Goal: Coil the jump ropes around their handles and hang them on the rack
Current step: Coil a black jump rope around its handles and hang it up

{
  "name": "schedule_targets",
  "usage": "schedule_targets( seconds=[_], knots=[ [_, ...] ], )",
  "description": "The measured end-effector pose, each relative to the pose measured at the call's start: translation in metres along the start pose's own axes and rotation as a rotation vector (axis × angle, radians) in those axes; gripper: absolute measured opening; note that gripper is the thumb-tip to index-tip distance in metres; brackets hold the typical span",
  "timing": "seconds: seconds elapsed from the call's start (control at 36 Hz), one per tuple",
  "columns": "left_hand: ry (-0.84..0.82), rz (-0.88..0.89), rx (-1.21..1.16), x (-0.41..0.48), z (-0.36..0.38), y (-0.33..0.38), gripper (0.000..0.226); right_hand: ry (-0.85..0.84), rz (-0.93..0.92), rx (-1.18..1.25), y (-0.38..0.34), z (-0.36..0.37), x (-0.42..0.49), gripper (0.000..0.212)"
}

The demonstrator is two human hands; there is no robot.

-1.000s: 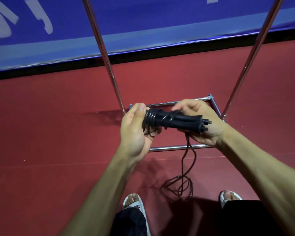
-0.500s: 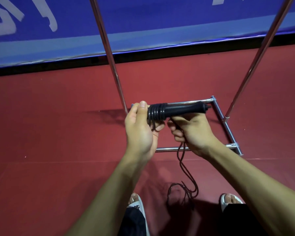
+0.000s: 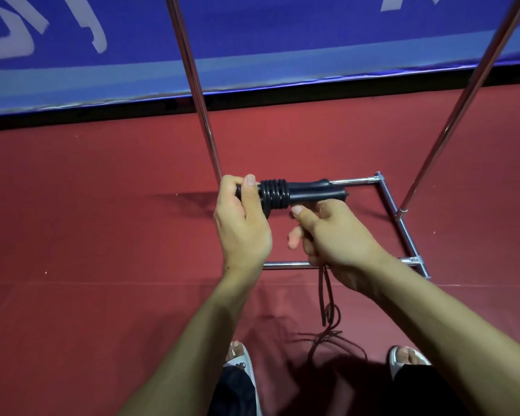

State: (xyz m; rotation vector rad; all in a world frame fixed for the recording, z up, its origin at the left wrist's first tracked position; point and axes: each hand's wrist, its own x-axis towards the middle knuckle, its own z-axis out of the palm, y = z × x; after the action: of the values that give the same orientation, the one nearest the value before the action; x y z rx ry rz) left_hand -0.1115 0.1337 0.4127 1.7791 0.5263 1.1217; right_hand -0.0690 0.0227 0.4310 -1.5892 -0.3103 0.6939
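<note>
Coiling step, partway by my read: thin black rope (image 3: 326, 295) makes several tight turns (image 3: 274, 194) round the paired handles (image 3: 309, 190), which are held level in front of the person; the handles' right half is bare. Left hand (image 3: 242, 229) grips the handles' left end, thumb on top. Right hand (image 3: 336, 238), just below the handles, has its fingers curled round two strands. Slack drops below the handles to a loose tangle. Next move: carry the strands over the handles under tension and lay a turn beside the last. Handles are moulded, smooth, with flared ends. Rack (image 3: 198, 94) is shiny metal tube, behind the handles. Floor (image 3: 102, 235) is matte red.
</note>
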Motion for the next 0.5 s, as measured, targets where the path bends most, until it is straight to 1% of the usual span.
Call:
schedule_targets(
  seconds=[0.06, 0.11, 0.19, 0.25, 0.31, 0.36, 0.42, 0.44, 0.47, 0.5],
  knots=[
    [0.001, 0.059, 0.051, 0.001, -0.003, 0.000, 0.024, -0.050, 0.075, 0.079, -0.006, -0.001, -0.005, 0.022],
    [0.020, 0.105, 0.091, 0.005, -0.007, -0.004, 0.022, -0.082, 0.094, 0.046, -0.009, -0.004, -0.009, 0.027],
    [0.025, 0.137, 0.141, 0.010, -0.012, -0.010, 0.021, -0.060, 0.074, -0.029, -0.009, -0.009, -0.010, 0.028],
    [-0.014, 0.180, 0.186, 0.009, -0.014, -0.011, 0.018, -0.032, 0.010, -0.199, -0.010, -0.013, -0.008, 0.034],
    [-0.066, 0.232, 0.212, 0.007, -0.014, -0.010, 0.016, 0.015, -0.074, -0.461, -0.011, -0.018, -0.005, 0.037],
    [-0.118, 0.277, 0.234, 0.007, -0.015, -0.011, 0.017, 0.037, -0.142, -0.632, -0.011, -0.023, 0.001, 0.031],
    [-0.188, 0.322, 0.263, 0.006, -0.016, -0.014, 0.021, 0.008, -0.196, -0.646, -0.010, -0.029, 0.007, 0.014],
    [-0.223, 0.334, 0.273, 0.005, -0.016, -0.015, 0.022, -0.014, -0.208, -0.644, -0.010, -0.032, 0.008, 0.019],
    [-0.251, 0.342, 0.281, 0.004, -0.016, -0.017, 0.021, -0.049, -0.230, -0.687, -0.011, -0.036, 0.010, 0.028],
    [-0.271, 0.347, 0.288, 0.004, -0.017, -0.017, 0.021, -0.076, -0.265, -0.769, -0.011, -0.040, 0.011, 0.032]
  ],
)
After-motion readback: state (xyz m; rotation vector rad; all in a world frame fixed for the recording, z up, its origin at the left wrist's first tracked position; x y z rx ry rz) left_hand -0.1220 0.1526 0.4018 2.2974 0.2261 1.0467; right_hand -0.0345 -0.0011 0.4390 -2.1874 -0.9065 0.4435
